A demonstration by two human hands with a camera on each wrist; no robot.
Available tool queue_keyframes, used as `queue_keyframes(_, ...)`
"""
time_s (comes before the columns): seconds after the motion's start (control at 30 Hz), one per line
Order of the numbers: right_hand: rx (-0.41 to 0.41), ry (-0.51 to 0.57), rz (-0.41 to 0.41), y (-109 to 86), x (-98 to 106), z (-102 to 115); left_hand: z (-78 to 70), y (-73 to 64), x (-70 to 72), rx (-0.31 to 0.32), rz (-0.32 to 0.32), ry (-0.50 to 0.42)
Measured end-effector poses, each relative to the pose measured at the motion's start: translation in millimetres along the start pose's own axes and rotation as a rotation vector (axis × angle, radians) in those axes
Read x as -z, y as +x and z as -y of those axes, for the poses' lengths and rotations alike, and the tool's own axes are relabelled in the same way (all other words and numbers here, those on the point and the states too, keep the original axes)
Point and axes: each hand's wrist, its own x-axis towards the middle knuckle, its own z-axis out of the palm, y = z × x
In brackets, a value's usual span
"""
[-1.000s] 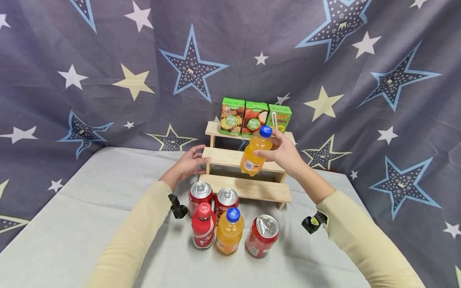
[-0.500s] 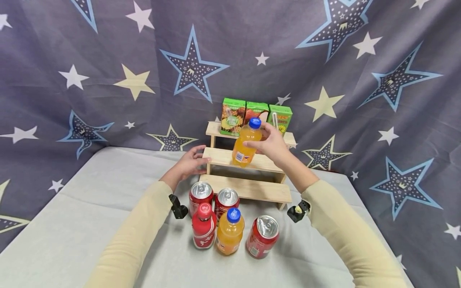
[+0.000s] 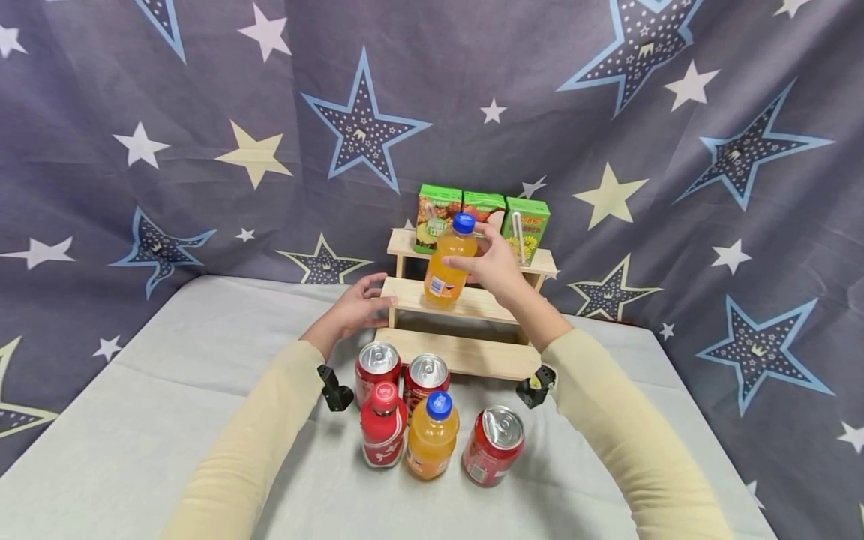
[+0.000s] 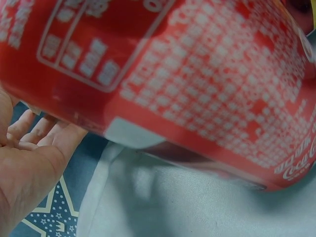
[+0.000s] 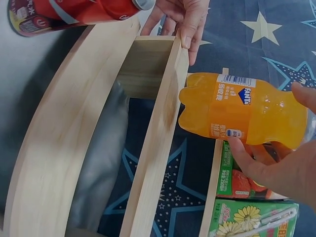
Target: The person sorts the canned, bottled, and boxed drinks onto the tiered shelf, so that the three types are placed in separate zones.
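Orange bottle (image 5: 239,108) labelled FANTA is grasped by the right hand (image 3: 496,264), left hand (image 3: 353,307) holding the rack (image 3: 466,355).

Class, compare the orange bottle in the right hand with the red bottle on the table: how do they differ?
The orange bottle has a blue cap; the red bottle, a red cap. The right hand grips the orange bottle; the red bottle stands upright on the table. Both are capped.

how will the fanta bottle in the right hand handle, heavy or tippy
The Fanta bottle looks mostly full, so probably heavy for its size. Tall and narrow, it could tip if nudged. Laid down, its round body may roll.
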Motion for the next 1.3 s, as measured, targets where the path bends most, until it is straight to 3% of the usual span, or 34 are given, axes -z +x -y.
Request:
queue_keyframes(0.5, -0.021, -0.018, -0.027, 8.9, -11, -7, -1.0, 0.5, -1.6, 0.015, -0.006, 0.008)
queue_keyframes(1.3, 0.041, -0.046, -0.002, 14.2, -15, -15, -1.2, 0.7, -1.5, 0.004, -0.009, 0.016)
